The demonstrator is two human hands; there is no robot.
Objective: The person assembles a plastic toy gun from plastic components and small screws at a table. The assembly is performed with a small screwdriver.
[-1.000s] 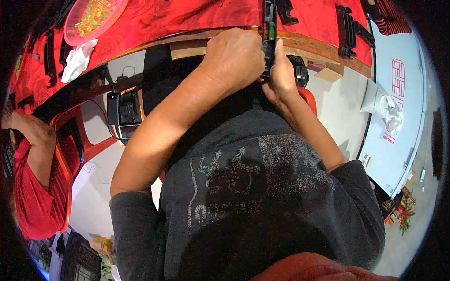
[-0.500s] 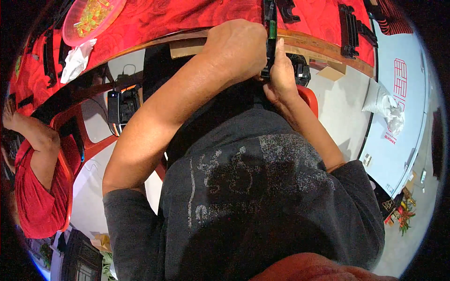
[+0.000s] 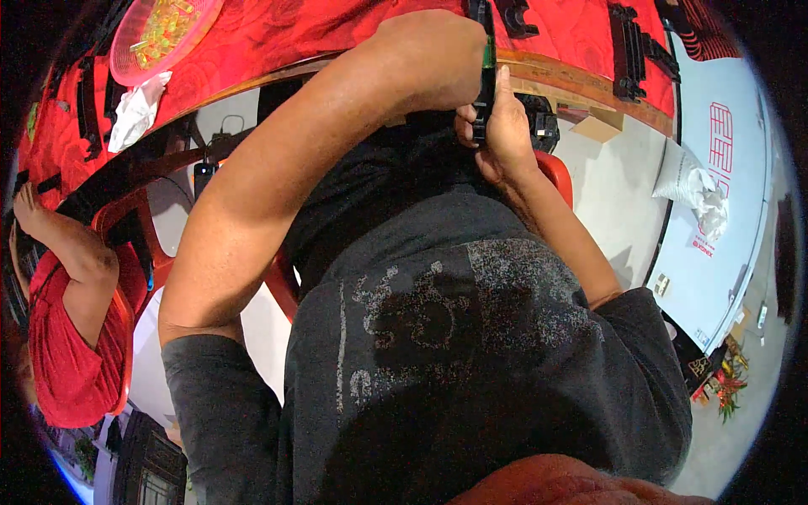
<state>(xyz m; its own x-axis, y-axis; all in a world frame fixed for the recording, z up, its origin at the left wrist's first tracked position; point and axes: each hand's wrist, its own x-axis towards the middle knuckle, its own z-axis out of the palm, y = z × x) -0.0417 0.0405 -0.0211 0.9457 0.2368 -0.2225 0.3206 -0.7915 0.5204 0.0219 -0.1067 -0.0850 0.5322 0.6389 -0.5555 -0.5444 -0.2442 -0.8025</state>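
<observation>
A narrow black plastic bar (image 3: 481, 109) with a green insert (image 3: 487, 55) stands nearly upright in the picture at the table's near edge. My right hand (image 3: 507, 130) grips its lower part, thumb stretched along the right side and fingertips showing on the left. Curled against the bar's upper left side is my left hand (image 3: 433, 63), its back toward me. That hand's fingers are turned away, so whatever they hold is hidden. Similar black plastic parts (image 3: 627, 52) lie on the red-covered table (image 3: 295, 29) to the right.
A pink basket (image 3: 123, 61) of small yellow clear pieces (image 3: 164, 34) sits at the far left, beside crumpled white paper (image 3: 137, 111). Another person's arm (image 3: 71, 244) reaches in at left. An open cardboard box (image 3: 599, 124) and a white bag (image 3: 692, 189) are on the right.
My left hand has moved up along the bar, and its forearm has swung up and left. My right hand keeps its grip. The other person's arm at left has shifted slightly.
</observation>
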